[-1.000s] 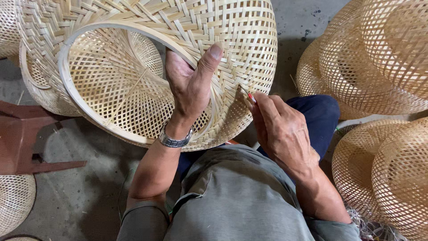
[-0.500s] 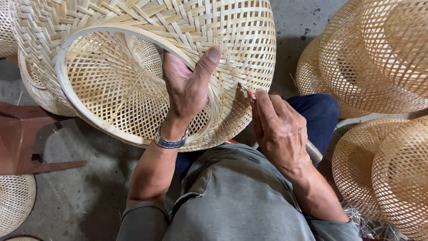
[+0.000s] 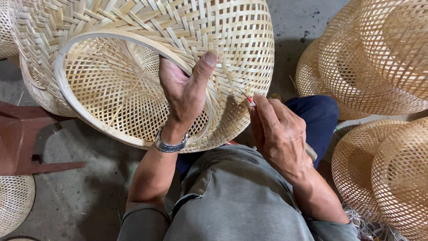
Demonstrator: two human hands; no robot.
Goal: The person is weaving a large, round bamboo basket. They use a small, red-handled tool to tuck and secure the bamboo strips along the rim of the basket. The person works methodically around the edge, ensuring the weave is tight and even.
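1. Little has shifted since a moment ago: the left hand [image 3: 185, 91] still clamps the rim of the woven basket [image 3: 147, 67] on the person's lap.
2. The right hand [image 3: 278, 131] is closed on a thin tool [image 3: 250, 101] at the basket's side; only its red-marked tip shows.
3. Stacked baskets [image 3: 379, 58] at right are cut off.

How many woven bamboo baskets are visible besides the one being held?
At least 5: a stacked pile upper right, two lower right, one lower left, one behind the held basket at left. Stacked ones may hide more.
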